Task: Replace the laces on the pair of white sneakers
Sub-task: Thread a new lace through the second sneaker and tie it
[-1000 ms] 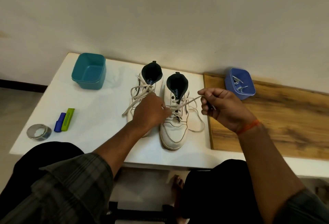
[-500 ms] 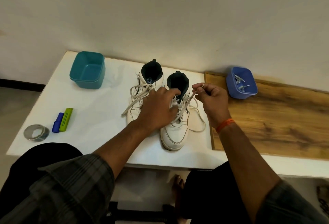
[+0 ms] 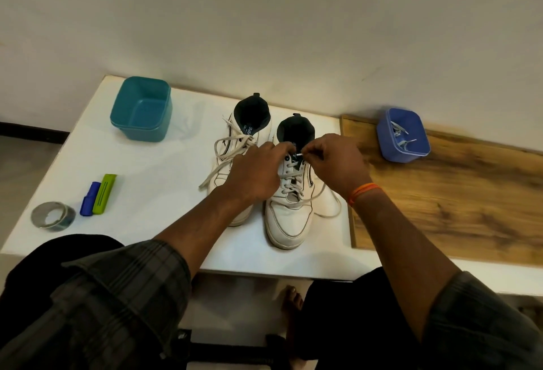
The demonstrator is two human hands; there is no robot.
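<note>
White lace tip (image 3: pixel 299 154) pinched between right hand (image 3: pixel 338 164) and left hand (image 3: pixel 255 175).

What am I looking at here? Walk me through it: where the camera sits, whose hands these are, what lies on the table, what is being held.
There is no machine here. A person wears one camera on the head, looking forward and down at their own two bare hands.

On the white table stand two white sneakers. The right hand pinches the tip of a lace at the top eyelets of the right sneaker. The left hand rests curled on that shoe; what its fingers hold is hidden. The left sneaker has its lace lying loose.

Also there: an empty teal tub, a blue tub with laces inside on a wooden board, a roll of tape, and a blue item beside a green one.
</note>
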